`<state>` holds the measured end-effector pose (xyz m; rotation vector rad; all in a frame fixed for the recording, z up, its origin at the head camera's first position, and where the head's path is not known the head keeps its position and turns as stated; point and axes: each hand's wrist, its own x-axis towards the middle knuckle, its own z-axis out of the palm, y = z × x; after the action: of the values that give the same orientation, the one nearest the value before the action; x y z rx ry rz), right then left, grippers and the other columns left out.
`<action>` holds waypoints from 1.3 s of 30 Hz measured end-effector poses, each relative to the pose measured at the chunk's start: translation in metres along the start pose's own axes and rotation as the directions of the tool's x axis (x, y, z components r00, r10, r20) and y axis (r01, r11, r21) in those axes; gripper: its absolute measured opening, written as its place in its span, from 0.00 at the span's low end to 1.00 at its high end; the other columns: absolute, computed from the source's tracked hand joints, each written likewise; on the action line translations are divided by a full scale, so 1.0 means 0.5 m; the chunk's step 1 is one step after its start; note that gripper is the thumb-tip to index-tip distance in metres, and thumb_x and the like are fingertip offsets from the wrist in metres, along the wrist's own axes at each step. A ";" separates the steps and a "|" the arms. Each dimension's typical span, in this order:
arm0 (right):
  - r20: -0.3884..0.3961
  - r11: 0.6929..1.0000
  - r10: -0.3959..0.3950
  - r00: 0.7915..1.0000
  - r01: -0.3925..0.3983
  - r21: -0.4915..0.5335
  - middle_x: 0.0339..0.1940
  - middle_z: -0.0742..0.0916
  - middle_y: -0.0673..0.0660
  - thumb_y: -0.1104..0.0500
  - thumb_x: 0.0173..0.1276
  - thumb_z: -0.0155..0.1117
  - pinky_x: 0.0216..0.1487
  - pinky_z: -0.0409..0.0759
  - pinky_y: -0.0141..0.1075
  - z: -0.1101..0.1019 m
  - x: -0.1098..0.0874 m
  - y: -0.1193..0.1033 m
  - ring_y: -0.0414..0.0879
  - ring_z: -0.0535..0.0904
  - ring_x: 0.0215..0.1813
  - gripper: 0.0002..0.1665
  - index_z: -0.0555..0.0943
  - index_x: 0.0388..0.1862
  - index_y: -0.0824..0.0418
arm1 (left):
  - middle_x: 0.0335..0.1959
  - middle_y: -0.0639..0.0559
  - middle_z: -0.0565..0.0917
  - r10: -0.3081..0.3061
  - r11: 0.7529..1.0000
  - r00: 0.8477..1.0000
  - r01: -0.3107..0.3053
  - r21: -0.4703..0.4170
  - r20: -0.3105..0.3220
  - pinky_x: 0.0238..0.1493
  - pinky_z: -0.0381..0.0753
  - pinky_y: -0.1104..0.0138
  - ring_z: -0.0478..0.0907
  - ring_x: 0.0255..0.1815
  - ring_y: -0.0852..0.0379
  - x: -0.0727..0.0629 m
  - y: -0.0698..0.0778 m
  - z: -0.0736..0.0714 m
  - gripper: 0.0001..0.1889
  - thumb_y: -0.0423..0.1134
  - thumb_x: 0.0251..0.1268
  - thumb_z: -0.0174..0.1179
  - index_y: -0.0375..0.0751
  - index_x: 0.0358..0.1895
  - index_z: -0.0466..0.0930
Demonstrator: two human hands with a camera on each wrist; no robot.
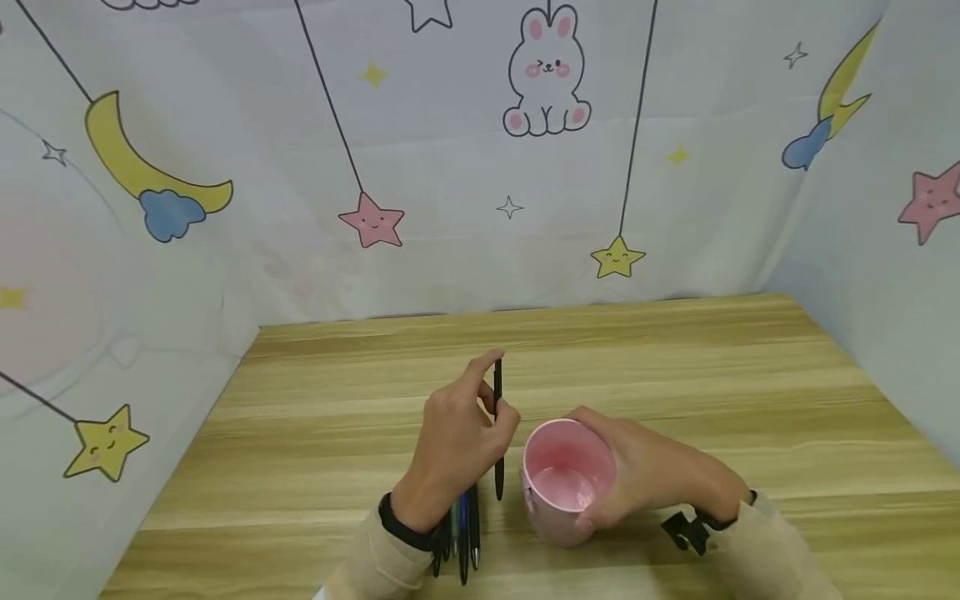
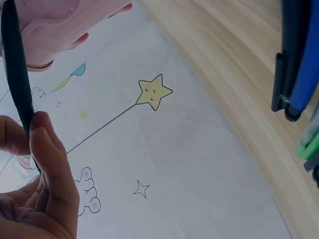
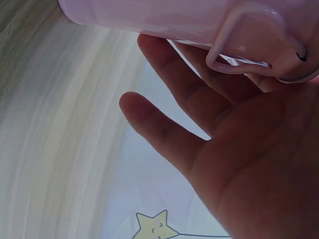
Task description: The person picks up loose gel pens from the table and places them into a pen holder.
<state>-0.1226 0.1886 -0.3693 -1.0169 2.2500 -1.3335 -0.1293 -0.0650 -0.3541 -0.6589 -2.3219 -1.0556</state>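
My left hand (image 1: 455, 427) pinches a black pen (image 1: 499, 477) between thumb and fingers, holding it upright just left of a pink cup (image 1: 564, 535). The left wrist view shows the pen (image 2: 17, 69) between the fingertips, with the cup (image 2: 75, 25) beyond. The cup stands tilted slightly toward me, and no pen shows inside it. My right hand (image 1: 647, 463) grips its right side, thumb near the front and fingers around the back. In the right wrist view, a heart-like loop (image 3: 249, 9) stands out from the cup's wall.
Several pens (image 1: 465, 533), mostly dark with some blue, lie bunched on the wooden table (image 1: 315, 467) below my left wrist, partly hidden by it. White cloth (image 1: 450, 150) printed with stars, moons and a rabbit hangs behind and beside the table. Black straps (image 1: 686, 532) circle both wrists.
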 end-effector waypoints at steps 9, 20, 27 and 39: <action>0.015 0.999 -0.001 1.000 0.001 0.032 0.54 0.84 0.56 0.48 0.46 0.85 0.53 0.81 0.48 0.001 0.006 0.000 0.56 0.82 0.54 0.48 0.72 0.64 0.53 | 0.24 0.60 0.77 0.000 0.998 0.999 -0.003 -0.069 -0.044 0.19 0.75 0.74 0.74 0.15 0.71 0.001 0.002 -0.012 0.30 0.27 0.55 0.60 0.42 0.66 0.76; 0.022 1.000 0.013 1.000 -0.013 0.018 0.53 0.85 0.55 0.47 0.45 0.85 0.53 0.81 0.47 0.004 0.008 -0.001 0.55 0.82 0.54 0.48 0.71 0.64 0.53 | 0.25 0.56 0.78 -0.053 0.978 0.998 0.044 -0.206 -0.038 0.15 0.74 0.70 0.73 0.13 0.70 -0.001 0.004 -0.019 0.31 0.27 0.57 0.59 0.47 0.67 0.75; 0.019 1.000 0.015 1.000 -0.015 0.017 0.53 0.85 0.55 0.47 0.45 0.85 0.53 0.81 0.47 0.007 0.003 0.002 0.55 0.82 0.53 0.47 0.71 0.63 0.53 | 0.26 0.54 0.78 -0.100 0.936 0.994 0.081 -0.342 -0.037 0.12 0.66 0.70 0.69 0.09 0.64 -0.003 0.008 -0.022 0.31 0.26 0.60 0.56 0.53 0.68 0.74; 0.014 0.999 0.012 1.000 -0.012 0.041 0.54 0.85 0.55 0.48 0.45 0.86 0.55 0.80 0.48 0.009 0.001 0.001 0.56 0.81 0.55 0.47 0.72 0.63 0.53 | 0.32 0.49 0.78 -0.129 0.881 0.991 0.100 -0.462 -0.031 0.12 0.73 0.65 0.73 0.09 0.60 -0.005 0.017 -0.022 0.30 0.25 0.64 0.56 0.52 0.69 0.72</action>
<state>-0.1206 0.1857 -0.3720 -0.9943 2.2055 -1.3578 -0.1196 -0.0691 -0.3443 -0.6516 -2.0866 -1.6875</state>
